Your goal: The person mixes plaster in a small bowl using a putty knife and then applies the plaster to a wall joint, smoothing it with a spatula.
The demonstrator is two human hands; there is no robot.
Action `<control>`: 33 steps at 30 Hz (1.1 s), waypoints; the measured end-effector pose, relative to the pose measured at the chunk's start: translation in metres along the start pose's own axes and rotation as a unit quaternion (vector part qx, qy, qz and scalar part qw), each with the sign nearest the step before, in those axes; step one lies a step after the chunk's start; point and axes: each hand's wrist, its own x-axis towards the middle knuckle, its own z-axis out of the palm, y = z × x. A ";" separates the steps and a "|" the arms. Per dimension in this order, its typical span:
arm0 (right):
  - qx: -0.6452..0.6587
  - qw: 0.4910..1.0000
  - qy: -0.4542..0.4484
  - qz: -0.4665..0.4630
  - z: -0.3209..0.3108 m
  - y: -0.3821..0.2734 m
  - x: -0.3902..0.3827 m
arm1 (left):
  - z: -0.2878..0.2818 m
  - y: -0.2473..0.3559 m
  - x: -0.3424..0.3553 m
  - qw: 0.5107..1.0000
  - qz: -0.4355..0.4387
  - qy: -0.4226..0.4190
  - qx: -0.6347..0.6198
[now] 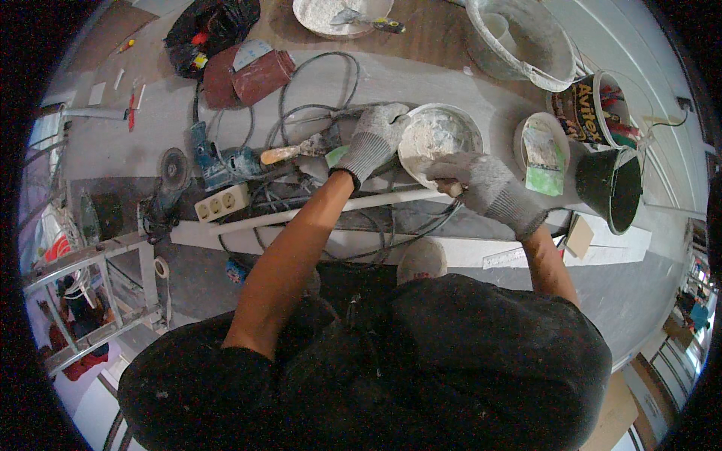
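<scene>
A round bowl (475, 129) with whitish, pasty filler inside stands before me. My left hand (378, 137), in a grey knit glove, is closed on the bowl's left rim. My right hand (492, 188), gloved alike, curls over the near side of the bowl. From under its fingers shows the end of a pale handle (450, 188); the rest of that tool is hidden by the glove. Left of my left hand lies a wide putty knife (289, 152) with a wooden handle, its blade smeared.
Cables, a blue power tool (226, 161), an angle grinder (171, 177) and a socket strip (222, 203) lie left. Buckets (519, 45) and a black pail (613, 192) stand right, near another bowl (530, 135). Farther off are a sandpaper roll (248, 75) and a powder bowl (320, 22). A ladder (98, 263) stands far left.
</scene>
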 end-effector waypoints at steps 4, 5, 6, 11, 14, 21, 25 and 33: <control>0.034 0.994 0.014 0.099 -0.025 0.007 -0.012 | -0.005 0.009 -0.002 1.000 0.021 -0.006 -0.002; 0.049 0.987 0.014 0.154 -0.030 0.007 -0.012 | -0.005 0.008 -0.003 1.000 0.026 -0.002 -0.018; 0.049 0.987 0.013 0.155 -0.028 0.008 -0.011 | -0.004 0.008 -0.003 0.999 0.030 0.001 -0.034; -0.027 0.992 0.083 0.087 -0.003 0.017 -0.012 | 0.000 0.004 -0.002 1.000 -0.003 0.007 -0.023; -0.017 0.994 0.085 0.069 -0.007 0.011 -0.028 | -0.002 0.007 -0.001 1.000 0.002 -0.001 -0.021; 0.079 0.955 0.108 0.264 -0.024 0.006 -0.026 | -0.001 0.008 -0.001 1.000 0.014 0.003 -0.019; 0.138 0.956 0.135 0.221 0.000 0.013 -0.026 | -0.003 0.010 -0.002 1.000 0.005 0.003 -0.016; 0.115 0.952 0.144 0.246 0.000 0.029 -0.031 | 0.000 0.011 -0.005 0.999 0.014 0.030 -0.015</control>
